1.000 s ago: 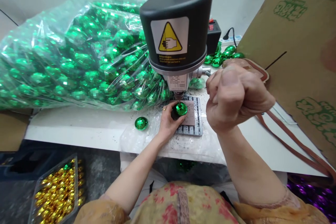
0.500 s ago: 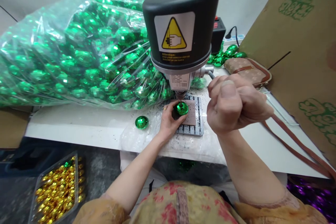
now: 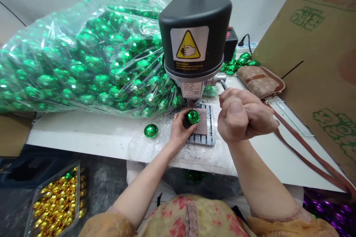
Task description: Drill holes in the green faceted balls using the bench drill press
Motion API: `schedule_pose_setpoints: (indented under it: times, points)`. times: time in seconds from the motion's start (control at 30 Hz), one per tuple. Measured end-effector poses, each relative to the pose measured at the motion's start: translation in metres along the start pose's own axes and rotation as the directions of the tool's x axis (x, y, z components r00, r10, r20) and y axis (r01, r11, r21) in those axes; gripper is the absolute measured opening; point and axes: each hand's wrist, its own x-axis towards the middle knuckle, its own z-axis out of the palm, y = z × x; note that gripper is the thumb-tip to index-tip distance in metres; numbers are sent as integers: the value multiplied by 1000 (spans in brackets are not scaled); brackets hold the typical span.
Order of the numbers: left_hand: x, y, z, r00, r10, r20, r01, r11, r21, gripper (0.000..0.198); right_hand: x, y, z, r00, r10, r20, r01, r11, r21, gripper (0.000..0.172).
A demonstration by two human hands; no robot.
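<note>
My left hand [image 3: 180, 127] grips a shiny green faceted ball [image 3: 193, 117] between thumb and fingers, under the chuck of a small drill press [image 3: 194, 40]. The ball rests over a brownish square board [image 3: 202, 124] on the slotted metal base [image 3: 210, 139]. A dark hole shows in its top. My right hand [image 3: 241, 116] is closed in a fist round the press's feed lever [image 3: 223, 84]; most of the lever is hidden by the fingers. Another green ball [image 3: 151, 130] lies on the table just left of my left hand.
A big clear bag [image 3: 83, 59] of green balls fills the table's left side. To the right are a tan handbag [image 3: 260, 81] with a long strap and a cardboard box [image 3: 311, 52]. Loose green balls [image 3: 241, 61] lie behind. A clear tub [image 3: 78, 200] of gold balls stands below left.
My right fist and the lever have come down slightly. The camera view has tilted a little, so the press sits lower in the picture. My left hand still holds the green ball.
</note>
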Motion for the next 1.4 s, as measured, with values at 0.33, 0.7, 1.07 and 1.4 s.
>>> schedule_pose_setpoints:
  times: [0.33,0.7,1.07,1.4]
  points:
    - [3,-1,2,1000,7,-29,-6,1000,28,50,23,-8,17,968,203,-149,-208,978,-24,49]
    - [-103,35,-40,643,684,345,-752,650,112,47,53,-12,25,928,365,-75,-371,924,-95,47]
    - [-76,-23,-108,957,259,-126,-110,732,673,35,51,-9,23,930,356,-96,-362,931,-55,44]
    - [-57,-34,-99,998,30,46,-42,963,268,29,53,-11,23,939,336,-64,-336,942,18,45]
